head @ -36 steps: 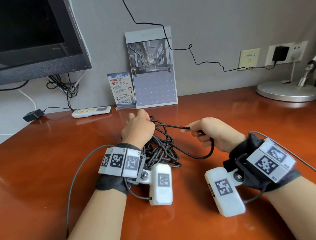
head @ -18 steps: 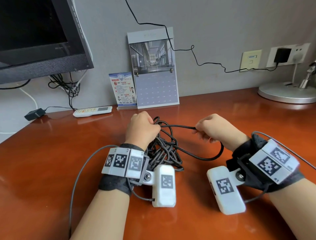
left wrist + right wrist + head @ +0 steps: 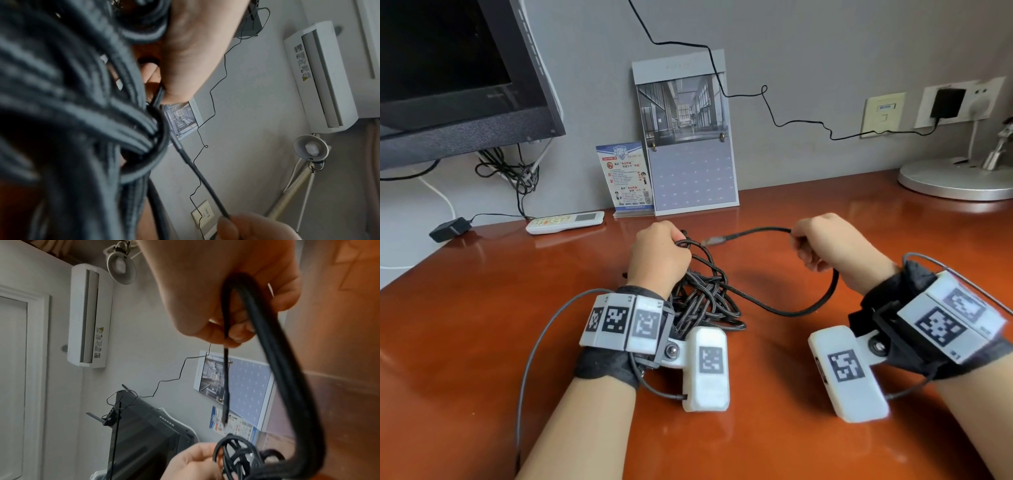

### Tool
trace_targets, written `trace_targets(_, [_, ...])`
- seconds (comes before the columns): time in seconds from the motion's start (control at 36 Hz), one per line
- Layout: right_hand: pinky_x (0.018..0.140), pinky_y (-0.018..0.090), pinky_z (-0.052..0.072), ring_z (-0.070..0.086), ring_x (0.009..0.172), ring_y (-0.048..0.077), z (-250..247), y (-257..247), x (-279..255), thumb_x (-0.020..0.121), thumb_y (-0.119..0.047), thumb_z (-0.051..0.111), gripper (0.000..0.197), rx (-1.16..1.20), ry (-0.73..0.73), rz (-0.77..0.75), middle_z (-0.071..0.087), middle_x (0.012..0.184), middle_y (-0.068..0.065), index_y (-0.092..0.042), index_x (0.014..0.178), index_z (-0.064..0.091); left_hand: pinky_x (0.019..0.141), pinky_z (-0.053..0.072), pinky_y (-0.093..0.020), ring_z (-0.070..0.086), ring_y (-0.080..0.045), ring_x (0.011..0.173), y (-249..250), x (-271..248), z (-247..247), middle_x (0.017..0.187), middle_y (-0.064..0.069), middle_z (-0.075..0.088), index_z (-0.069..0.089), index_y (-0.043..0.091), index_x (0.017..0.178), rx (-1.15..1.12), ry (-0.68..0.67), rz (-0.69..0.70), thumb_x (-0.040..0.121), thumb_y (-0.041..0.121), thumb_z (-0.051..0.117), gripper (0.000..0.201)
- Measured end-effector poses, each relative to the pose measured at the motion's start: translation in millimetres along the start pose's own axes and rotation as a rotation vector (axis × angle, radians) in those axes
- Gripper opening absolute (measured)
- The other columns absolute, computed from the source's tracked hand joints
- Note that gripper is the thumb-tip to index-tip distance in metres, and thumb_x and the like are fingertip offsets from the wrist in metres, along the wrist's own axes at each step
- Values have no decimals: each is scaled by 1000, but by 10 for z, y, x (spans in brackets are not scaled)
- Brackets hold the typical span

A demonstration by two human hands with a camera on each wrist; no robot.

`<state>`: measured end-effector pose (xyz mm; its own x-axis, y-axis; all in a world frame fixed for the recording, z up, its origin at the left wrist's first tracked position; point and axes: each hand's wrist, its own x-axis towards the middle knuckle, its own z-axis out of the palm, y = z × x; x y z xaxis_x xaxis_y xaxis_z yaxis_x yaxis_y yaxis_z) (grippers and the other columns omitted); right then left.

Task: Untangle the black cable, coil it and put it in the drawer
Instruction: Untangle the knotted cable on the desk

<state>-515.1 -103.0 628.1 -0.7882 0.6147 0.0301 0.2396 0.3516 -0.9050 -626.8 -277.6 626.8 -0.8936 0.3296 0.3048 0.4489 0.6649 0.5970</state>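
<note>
Both hands [image 3: 658, 255] [image 3: 828, 245] gripping tangled black cable [image 3: 705, 298], calendar [image 3: 688, 137], remote [image 3: 565, 222] behind

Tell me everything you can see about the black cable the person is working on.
The black cable looks braided and mostly lies as a knotted bundle on the reddish wooden desk. The left hand grips loops at the top of the tangle. The right hand pinches a freed strand, whose plug end points back toward the bundle, while a slack loop sags from that hand to the pile.
</note>
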Motion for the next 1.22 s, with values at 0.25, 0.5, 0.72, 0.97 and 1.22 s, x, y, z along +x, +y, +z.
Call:
trace_targets(0.25, [94, 35, 37, 38, 119, 26, -133, 106, 112, 90, -18, 49, 42, 46, 343, 100, 36, 129, 10, -12, 131, 38, 78, 42, -32, 55, -22, 103, -3, -5, 5, 115, 1, 61, 58, 25, 100, 47, -41, -52, 88, 7, 46, 25])
trace_targets(0.5, [112, 52, -8, -4, 144, 15, 93, -105, -165, 80, -28, 62, 18, -591, 58, -331, 23, 149, -2, -29, 99, 62, 79, 40, -31, 54, -21, 106, 8, -10, -3, 116, 2, 60, 58, 24, 105, 65, -45, -71, 88, 9, 45, 26])
trace_targets(0.72, [111, 50, -22, -27, 138, 0, 19, -131, -342, 78, -46, 67, 21, -746, -656, -389, 2, 157, -16, -38, 97, 63, 75, 38, -30, 52, -22, 90, 13, -4, 2, 95, 3, 58, 58, 23, 89, 84, -51, -66, 91, 14, 47, 15])
trace_targets(0.97, [103, 53, -32, -42, 129, 0, -54, -152, -372, 69, -60, 68, 35, -922, -923, -352, -13, 154, -23, -43, 99, 63, 74, 43, -37, 58, -37, 99, -20, 29, 49, 108, -21, 62, 62, -5, 105, 164, -36, -115, 86, 7, 37, 33])
trace_targets(1.22, [113, 42, -22, 44, 125, -3, -38, -165, -343, 79, -46, 64, 13, -842, -719, -421, 69, 103, -16, -43, 66, 65, 77, 33, -32, 45, -27, 91, -43, 44, 33, 127, -14, 49, 62, 4, 114, 185, -46, -161, 92, 11, 34, 37])
